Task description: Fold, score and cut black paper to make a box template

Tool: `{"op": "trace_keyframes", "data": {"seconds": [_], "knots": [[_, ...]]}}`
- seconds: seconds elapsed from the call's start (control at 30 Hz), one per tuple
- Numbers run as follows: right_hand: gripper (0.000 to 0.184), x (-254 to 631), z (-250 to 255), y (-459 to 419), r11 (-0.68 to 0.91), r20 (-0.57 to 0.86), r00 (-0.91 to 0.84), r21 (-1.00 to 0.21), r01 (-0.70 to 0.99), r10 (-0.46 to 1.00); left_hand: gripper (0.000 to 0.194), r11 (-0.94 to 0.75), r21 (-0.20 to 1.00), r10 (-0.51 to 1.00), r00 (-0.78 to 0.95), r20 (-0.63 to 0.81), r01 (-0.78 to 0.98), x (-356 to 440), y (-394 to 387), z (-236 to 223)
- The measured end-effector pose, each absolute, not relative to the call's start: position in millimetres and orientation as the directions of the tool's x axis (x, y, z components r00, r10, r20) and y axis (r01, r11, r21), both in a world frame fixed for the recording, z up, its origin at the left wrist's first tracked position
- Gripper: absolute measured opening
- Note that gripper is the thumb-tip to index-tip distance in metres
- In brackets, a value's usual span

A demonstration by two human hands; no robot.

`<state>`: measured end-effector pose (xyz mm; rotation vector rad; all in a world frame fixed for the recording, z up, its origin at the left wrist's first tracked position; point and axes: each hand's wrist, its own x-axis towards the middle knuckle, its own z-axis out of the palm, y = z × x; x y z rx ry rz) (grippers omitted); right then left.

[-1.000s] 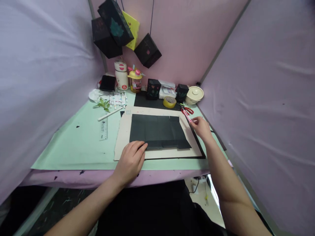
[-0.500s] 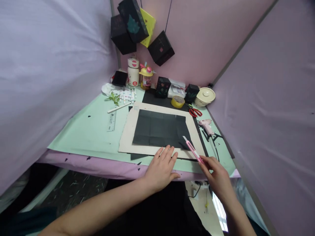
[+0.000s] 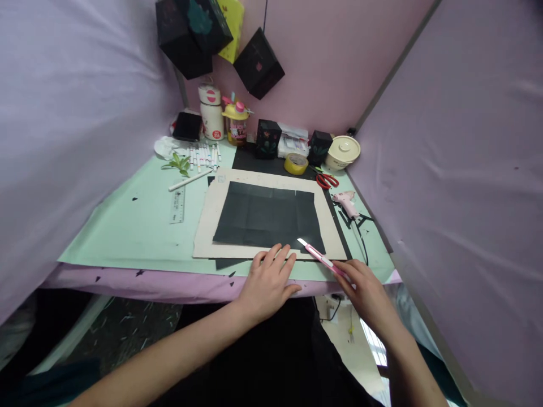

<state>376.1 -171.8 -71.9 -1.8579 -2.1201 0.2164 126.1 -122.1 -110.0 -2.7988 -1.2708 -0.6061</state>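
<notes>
A creased sheet of black paper (image 3: 267,215) lies on a pale cardboard sheet (image 3: 207,226) at the middle of the table. My left hand (image 3: 269,282) rests at the near edge of the cardboard, fingers spread flat, fingertips close to the black paper's lower edge. In my right hand (image 3: 360,285) is a pink utility knife (image 3: 322,260), held by its rear end. Its blade is out and points up-left over the paper's lower right corner. I cannot tell whether the tip touches the paper.
Right of the cardboard lie a pink glue gun (image 3: 347,203) with its cord and red scissors (image 3: 327,181). Yellow tape (image 3: 296,164), a lidded bowl (image 3: 343,151) and small black boxes (image 3: 268,139) stand behind. A clear ruler (image 3: 177,204) and white markers (image 3: 203,156) are at left.
My right hand has brought the knife from beside the scissors to the paper's near right corner, blade now out. My left hand has shifted right and spread its fingers. The glue gun has come into view.
</notes>
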Motion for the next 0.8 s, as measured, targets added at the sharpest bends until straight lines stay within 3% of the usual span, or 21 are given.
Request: {"op": "trace_keyframes", "data": {"seconds": [0.27, 0.8], "knots": [[0.038, 381.8, -75.5, -174.4, 0.185, 0.105, -0.163, -0.263, 0.947, 0.981, 0.061, -0.669, 0.138, 0.723, 0.598, 0.344, 0.73, 127.1, -121.8, -108.4], [0.037, 376.2, -62.2, -177.2, 0.172, 0.08, -0.156, -0.258, 0.951, 0.984, 0.06, -0.665, 0.159, 0.734, 0.6, 0.318, 0.729, 127.4, -122.1, -106.9]]}}
